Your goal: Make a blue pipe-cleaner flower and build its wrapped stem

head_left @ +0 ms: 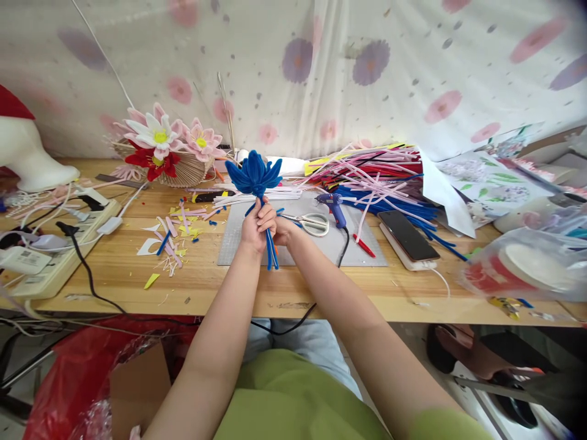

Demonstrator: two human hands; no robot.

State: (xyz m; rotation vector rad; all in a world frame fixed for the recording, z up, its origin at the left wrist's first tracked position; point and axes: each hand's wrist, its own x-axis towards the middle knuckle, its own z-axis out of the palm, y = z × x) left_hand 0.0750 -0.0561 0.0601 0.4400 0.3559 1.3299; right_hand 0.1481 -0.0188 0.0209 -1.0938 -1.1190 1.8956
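A blue flower of fuzzy pipe cleaners point(255, 174) stands upright in front of me, its petals spread at the top. My left hand point(257, 225) is closed around its stems just below the bloom. Blue stem ends point(270, 250) hang out under the fist. My right hand point(283, 232) is close against the left one at the stems; its fingers are mostly hidden, so I cannot tell what they grip. Scissors point(312, 223) with pale handles lie just right of the hands on a grey cutting mat point(229, 247). A blue glue gun point(334, 208) rests farther right.
Pipe cleaners point(367, 174) are heaped at the back. A red pen point(364, 245) and a phone point(408, 235) lie to the right, near a bagged cup point(527, 266). Left are scraps point(172, 238), a power strip point(68, 244) and finished flowers point(158, 137). A black cord point(343, 247) crosses the table edge.
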